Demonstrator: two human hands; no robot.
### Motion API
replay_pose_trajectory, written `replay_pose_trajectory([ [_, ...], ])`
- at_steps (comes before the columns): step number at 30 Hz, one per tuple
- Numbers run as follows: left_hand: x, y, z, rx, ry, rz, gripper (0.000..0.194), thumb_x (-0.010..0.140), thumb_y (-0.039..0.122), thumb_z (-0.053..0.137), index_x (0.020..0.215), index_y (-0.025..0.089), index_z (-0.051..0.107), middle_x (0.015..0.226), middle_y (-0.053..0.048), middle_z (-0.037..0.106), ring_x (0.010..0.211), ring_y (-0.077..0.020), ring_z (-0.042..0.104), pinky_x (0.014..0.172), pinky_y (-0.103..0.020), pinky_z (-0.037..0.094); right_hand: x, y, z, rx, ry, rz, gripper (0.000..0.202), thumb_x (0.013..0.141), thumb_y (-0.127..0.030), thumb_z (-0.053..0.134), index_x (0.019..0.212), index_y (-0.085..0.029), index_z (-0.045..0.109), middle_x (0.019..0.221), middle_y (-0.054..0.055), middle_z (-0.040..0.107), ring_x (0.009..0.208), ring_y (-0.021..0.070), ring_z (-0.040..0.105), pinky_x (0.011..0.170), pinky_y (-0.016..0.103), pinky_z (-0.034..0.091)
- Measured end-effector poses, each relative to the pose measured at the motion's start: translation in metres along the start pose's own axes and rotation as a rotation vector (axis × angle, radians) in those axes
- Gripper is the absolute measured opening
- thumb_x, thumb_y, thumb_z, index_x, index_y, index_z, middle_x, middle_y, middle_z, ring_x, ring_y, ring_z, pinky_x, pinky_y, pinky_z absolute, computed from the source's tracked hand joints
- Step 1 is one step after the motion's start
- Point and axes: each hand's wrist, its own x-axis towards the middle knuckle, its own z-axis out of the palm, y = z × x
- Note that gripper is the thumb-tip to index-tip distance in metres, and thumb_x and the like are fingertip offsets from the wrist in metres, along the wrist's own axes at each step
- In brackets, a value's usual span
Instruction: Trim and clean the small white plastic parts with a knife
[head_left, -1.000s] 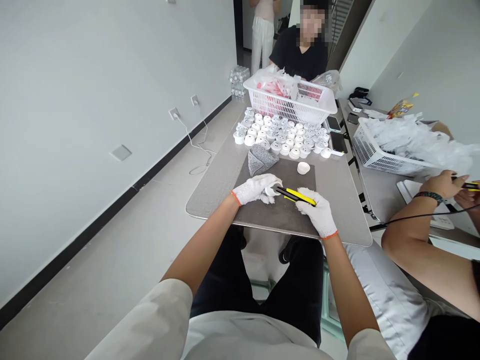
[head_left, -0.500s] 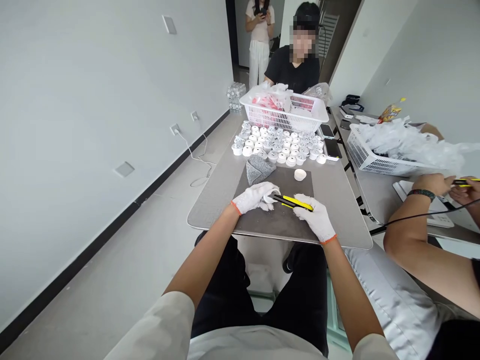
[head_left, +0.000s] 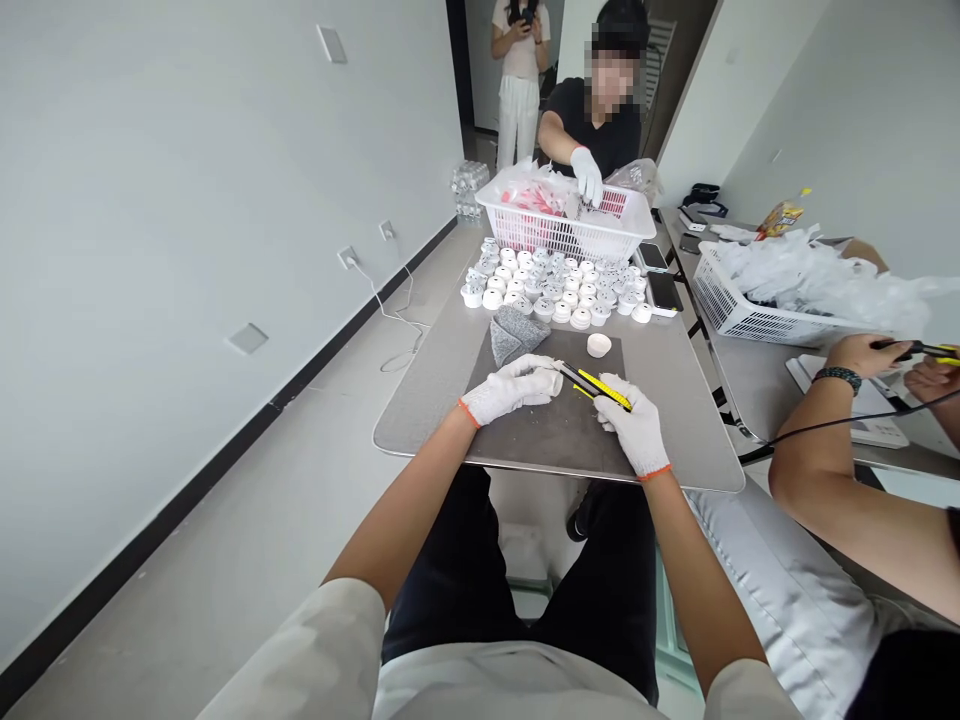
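My left hand (head_left: 514, 390), in a white knit glove with an orange cuff, is closed round a small white round plastic part (head_left: 556, 383). The glove covers most of that part. A yellow and black utility knife (head_left: 604, 388) is gripped in my gloved right hand (head_left: 631, 420). Its tip points up and left, at the upper edge of the white part; whether it touches cannot be made out. Under both hands lies a dark grey mat (head_left: 525, 440) with small crumbs on it. Beyond them are a folded grey cloth (head_left: 517, 335) and a loose white round cap (head_left: 598, 346).
Rows of white round parts (head_left: 559, 290) cover the table's far half, before a white basket (head_left: 562, 235) with plastic bags. Phones (head_left: 664, 292) lie at the right edge. A co-worker's gloved hand (head_left: 587, 175) reaches into the basket. At right, another person's arm (head_left: 832, 440) is close by.
The white part in my left hand has turned, and the knife's tip has shifted up and right with a steeper tilt. Across the table, the co-worker's gloved hand has come over the basket.
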Motion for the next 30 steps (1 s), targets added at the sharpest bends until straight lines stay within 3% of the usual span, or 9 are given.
replay_pose_trajectory([
  [3, 0.002, -0.004, 0.001, 0.014, 0.032, 0.058, 0.047, 0.076, 0.035, 0.081, 0.117, 0.02, 0.065, 0.086, 0.0, 0.061, 0.075, -0.0099, 0.056, 0.072, -0.026, 0.047, 0.0, 0.002, -0.001, -0.029, -0.028, 0.013, 0.058, 0.075, -0.038, 0.077, 0.13, -0.023, 0.068, 0.121, 0.006, 0.067, 0.065, 0.0057, 0.06, 0.053, 0.017, 0.05],
  [7, 0.006, -0.011, -0.009, 0.191, 0.109, 0.02, 0.066, 0.068, 0.031, 0.085, 0.13, 0.017, 0.064, 0.097, -0.002, 0.065, 0.079, -0.0108, 0.056, 0.077, -0.027, 0.046, -0.001, 0.002, -0.002, -0.037, -0.021, 0.007, 0.057, 0.076, -0.039, 0.076, 0.131, -0.024, 0.067, 0.122, 0.006, 0.066, 0.065, 0.0062, 0.059, 0.048, 0.017, 0.045],
  [11, 0.01, -0.017, -0.017, 0.239, 0.068, 0.012, 0.071, 0.067, 0.029, 0.085, 0.133, 0.02, 0.063, 0.098, -0.001, 0.067, 0.081, -0.011, 0.057, 0.078, -0.026, 0.045, -0.004, -0.002, -0.001, -0.056, -0.041, 0.014, 0.06, 0.074, -0.04, 0.077, 0.13, -0.021, 0.068, 0.106, 0.005, 0.07, 0.059, 0.0066, 0.053, 0.043, 0.016, 0.037],
  [14, 0.011, -0.019, -0.018, 0.263, 0.065, 0.028, 0.075, 0.066, 0.025, 0.085, 0.137, 0.022, 0.06, 0.1, -0.001, 0.067, 0.082, -0.0112, 0.057, 0.078, -0.026, 0.046, -0.006, -0.006, 0.001, -0.078, -0.018, 0.023, 0.06, 0.075, -0.041, 0.077, 0.132, -0.022, 0.067, 0.111, 0.007, 0.07, 0.059, 0.0065, 0.053, 0.043, 0.017, 0.037],
  [19, 0.009, -0.017, -0.013, 0.217, 0.043, 0.079, 0.072, 0.065, 0.022, 0.084, 0.134, 0.022, 0.062, 0.107, -0.004, 0.067, 0.09, -0.013, 0.059, 0.085, -0.029, 0.048, -0.008, -0.009, 0.002, -0.1, -0.043, 0.006, 0.055, 0.075, -0.038, 0.077, 0.127, -0.022, 0.07, 0.115, 0.007, 0.069, 0.059, 0.0058, 0.053, 0.044, 0.016, 0.037],
  [25, 0.004, -0.01, -0.007, 0.176, 0.078, 0.011, 0.057, 0.07, 0.034, 0.084, 0.121, 0.018, 0.065, 0.092, -0.001, 0.065, 0.079, -0.0119, 0.059, 0.079, -0.03, 0.05, -0.004, -0.005, 0.001, -0.069, -0.059, 0.003, 0.054, 0.074, -0.038, 0.078, 0.125, -0.023, 0.071, 0.128, 0.007, 0.065, 0.057, 0.0043, 0.053, 0.042, 0.017, 0.036],
  [30, 0.003, -0.009, -0.008, 0.29, 0.123, 0.034, 0.07, 0.069, 0.032, 0.085, 0.133, 0.019, 0.06, 0.107, -0.004, 0.066, 0.089, -0.0126, 0.06, 0.086, -0.029, 0.05, -0.005, -0.007, 0.001, -0.08, -0.037, 0.022, 0.055, 0.075, -0.038, 0.077, 0.126, -0.021, 0.071, 0.122, 0.008, 0.067, 0.057, 0.0047, 0.052, 0.043, 0.017, 0.036],
])
